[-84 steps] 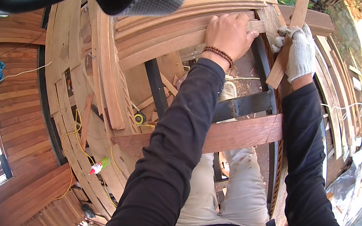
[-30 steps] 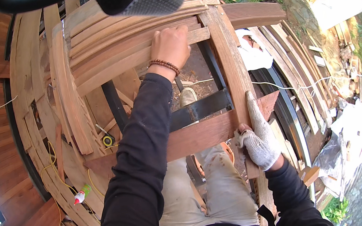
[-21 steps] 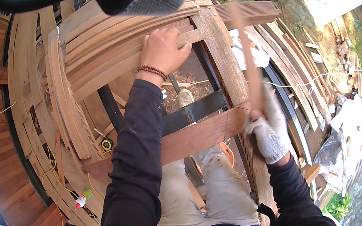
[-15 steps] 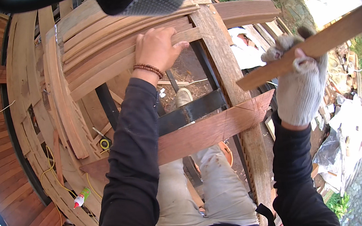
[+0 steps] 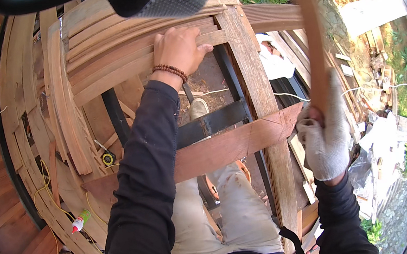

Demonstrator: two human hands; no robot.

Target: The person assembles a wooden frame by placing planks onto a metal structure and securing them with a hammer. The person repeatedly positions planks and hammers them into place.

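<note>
My bare left hand [image 5: 179,52], with a beaded bracelet at the wrist, is curled over the near wooden slat [image 5: 114,77] of a row of slats. Its thumb sticks out to the right, and the fingertips are hidden beyond the knuckles. My right hand [image 5: 326,143], in a whitish knit glove, is closed around the lower end of a narrow brown wooden strip [image 5: 311,32]. That strip stands nearly upright in view, its top cut off by the upper edge. Below my hands a reddish board [image 5: 227,147] lies across the frame, under my left forearm.
A dark metal bar [image 5: 211,124] crosses the frame opening above my legs. A thick wooden beam [image 5: 254,77] runs along the right side. On the left planks lie a yellow tape measure [image 5: 108,158], a green-and-white bottle [image 5: 81,220] and a yellow cord [image 5: 39,191].
My right hand has turned the wooden strip from slanting rightward to nearly upright, dropping slightly and moving left. My left hand stays on the slat.
</note>
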